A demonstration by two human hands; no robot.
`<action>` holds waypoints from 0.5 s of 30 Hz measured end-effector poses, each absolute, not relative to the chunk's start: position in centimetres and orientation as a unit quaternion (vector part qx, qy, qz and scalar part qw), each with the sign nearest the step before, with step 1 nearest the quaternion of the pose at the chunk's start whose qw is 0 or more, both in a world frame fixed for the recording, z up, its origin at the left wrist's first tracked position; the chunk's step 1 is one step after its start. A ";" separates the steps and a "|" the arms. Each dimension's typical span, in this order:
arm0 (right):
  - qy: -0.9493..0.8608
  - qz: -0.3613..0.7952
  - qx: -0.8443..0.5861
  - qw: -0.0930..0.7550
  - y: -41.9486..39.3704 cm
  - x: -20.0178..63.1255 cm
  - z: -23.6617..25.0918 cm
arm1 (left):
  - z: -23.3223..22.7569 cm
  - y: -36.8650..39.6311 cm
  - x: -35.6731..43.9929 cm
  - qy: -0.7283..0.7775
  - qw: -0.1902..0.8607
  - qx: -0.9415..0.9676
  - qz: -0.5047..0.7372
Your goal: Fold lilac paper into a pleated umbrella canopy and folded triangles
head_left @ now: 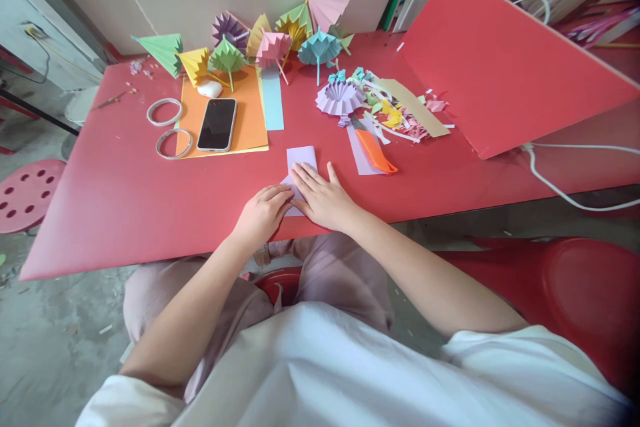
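Near the front edge of the red table [125, 200] lies a pale lilac paper [301, 159], a narrow strip with its near end folded. Both hands press it flat: the left hand [263, 212] with fingers curled together onto the fold, the right hand [323, 199] with fingers spread flat over it. Just beyond lie an orange comb [376, 153], paper scraps [400, 117] and a phone [217, 123] on an orange sheet [250, 120].

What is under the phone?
The phone lies on orange paper, which rests on the red table. Yellow edges show beneath the orange; whatever else lies under them is covered.
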State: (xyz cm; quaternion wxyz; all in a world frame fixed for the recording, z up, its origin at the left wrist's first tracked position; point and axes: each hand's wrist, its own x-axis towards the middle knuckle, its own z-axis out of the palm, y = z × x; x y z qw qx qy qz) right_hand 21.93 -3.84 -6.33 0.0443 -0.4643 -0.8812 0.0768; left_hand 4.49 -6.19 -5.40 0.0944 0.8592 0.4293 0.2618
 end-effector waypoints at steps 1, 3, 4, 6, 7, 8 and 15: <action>-0.881 0.077 -0.465 0.043 -3.8 21.9 -6.3 | -5.4 -6.2 4.5 0.430 0.093 0.860 0.261; -0.881 0.077 -0.465 0.042 -3.8 21.9 -6.3 | -5.4 -6.2 4.5 0.431 0.090 0.860 0.259; -0.880 0.076 -0.466 0.042 -3.8 21.9 -6.3 | -5.5 -6.1 4.5 0.430 0.089 0.860 0.259; -0.880 0.074 -0.467 0.042 -3.9 21.9 -6.3 | -5.5 -6.1 4.5 0.429 0.086 0.861 0.260; -0.880 0.073 -0.468 0.042 -3.9 21.9 -6.2 | -5.5 -6.1 4.5 0.428 0.084 0.861 0.260; -0.879 0.073 -0.470 0.042 -3.9 21.9 -6.2 | -5.6 -6.1 4.5 0.427 0.082 0.862 0.262; -0.876 0.077 -0.474 0.049 -4.0 21.7 -6.2 | -5.6 -6.2 4.5 0.425 0.093 0.864 0.252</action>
